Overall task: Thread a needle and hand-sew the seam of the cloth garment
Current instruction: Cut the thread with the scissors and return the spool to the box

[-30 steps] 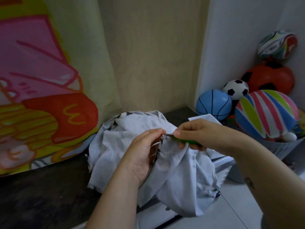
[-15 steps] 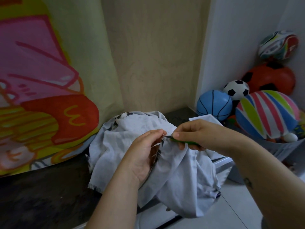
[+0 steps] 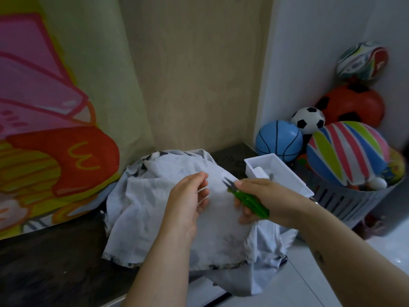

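Observation:
The pale grey cloth garment lies crumpled on the dark table, its lower edge hanging over the front. My left hand hovers over its middle with fingers curled, and a thin white thread loops across the fingertips. Whether a needle is there, I cannot tell. My right hand is just to the right and grips green thread snips; their small blades point left toward my left hand, a short gap away. Neither hand grips the cloth.
A white plastic box with a white spool inside stands behind my right hand. A grey basket full of coloured balls sits at the right. A bright printed sheet hangs on the left. The dark table extends left.
Both hands let go of the raised cloth fold, which now lies flat. The hands moved apart, the snips drew back to the right, and the white box came into view.

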A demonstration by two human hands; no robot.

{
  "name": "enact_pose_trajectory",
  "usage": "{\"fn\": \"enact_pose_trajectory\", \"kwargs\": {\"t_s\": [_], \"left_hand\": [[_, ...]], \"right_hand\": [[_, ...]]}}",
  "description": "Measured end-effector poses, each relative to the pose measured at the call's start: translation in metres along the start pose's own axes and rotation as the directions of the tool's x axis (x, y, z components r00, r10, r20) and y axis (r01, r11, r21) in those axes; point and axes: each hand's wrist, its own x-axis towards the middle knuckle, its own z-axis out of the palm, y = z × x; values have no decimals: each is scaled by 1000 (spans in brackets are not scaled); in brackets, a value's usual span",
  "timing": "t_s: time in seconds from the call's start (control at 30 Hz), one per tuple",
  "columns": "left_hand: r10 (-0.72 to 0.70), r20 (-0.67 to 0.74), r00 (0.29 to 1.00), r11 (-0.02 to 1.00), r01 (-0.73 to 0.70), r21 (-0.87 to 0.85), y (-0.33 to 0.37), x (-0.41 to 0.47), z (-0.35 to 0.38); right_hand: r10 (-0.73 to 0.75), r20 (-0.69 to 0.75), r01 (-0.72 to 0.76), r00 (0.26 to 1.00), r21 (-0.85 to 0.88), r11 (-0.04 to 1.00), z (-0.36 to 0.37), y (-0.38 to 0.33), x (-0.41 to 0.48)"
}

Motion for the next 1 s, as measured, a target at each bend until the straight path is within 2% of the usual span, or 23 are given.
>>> {"fn": "enact_pose_trajectory", "kwargs": {"t_s": [0.13, 0.17, 0.27, 0.33, 0.43, 0.5, 0.57, 0.63, 0.7, 0.77, 0.8, 0.83, 0.9, 1.0], "left_hand": [[189, 35, 981, 938, -191, 290, -9, 1, 15], [221, 62, 973, 914, -229, 334, -10, 0, 20], [269, 158, 950, 874, -310, 374, -11, -4, 41], [317, 234, 919, 846, -386, 369, -10, -3, 57], [375, 315, 872, 813, -473, 339, -7, 3, 75], [390, 338, 857, 805, -495, 326, -5, 7, 84], [392, 361, 846, 800, -507, 322, -4, 12, 90], [369, 390, 844, 795, -504, 338, -2, 15, 94], [335, 424, 842, 799, -492, 346, -1, 18, 98], [302, 470, 829, 815, -480, 324, 0, 20, 102], [283, 489, 825, 833, -464, 301, 1, 20, 103], [261, 505, 823, 858, -437, 268, 3, 20, 105], [213, 517, 829, 913, -357, 196, 7, 20, 107], [203, 498, 843, 949, -295, 113, 13, 20, 111]], "right_hand": [[-12, -198, 54, 980, 207, 977, -21, -3, 4], [-28, -279, 85, 960, 192, 978, -28, -3, 6], [-185, -524, 84, 831, -211, 974, -58, -1, 18], [-298, -565, 23, 770, -441, 897, -77, 4, 30], [-355, -541, -172, 762, -698, 695, -96, 14, 49], [-328, -495, -267, 805, -795, 545, -100, 21, 54], [-301, -471, -292, 829, -824, 486, -100, 23, 55], [-351, -452, -209, 820, -808, 551, -102, 17, 50], [-396, -350, 31, 849, -715, 699, -101, 2, 40], [-324, -99, 267, 941, -371, 889, -94, -15, 22], [-298, 26, 298, 954, -174, 939, -92, -20, 15], [-288, 97, 294, 953, -53, 954, -93, -23, 10], [-272, 103, 278, 957, -49, 959, -96, -23, 6], [-229, -1, 226, 973, -144, 963, -107, -21, 5]]}}
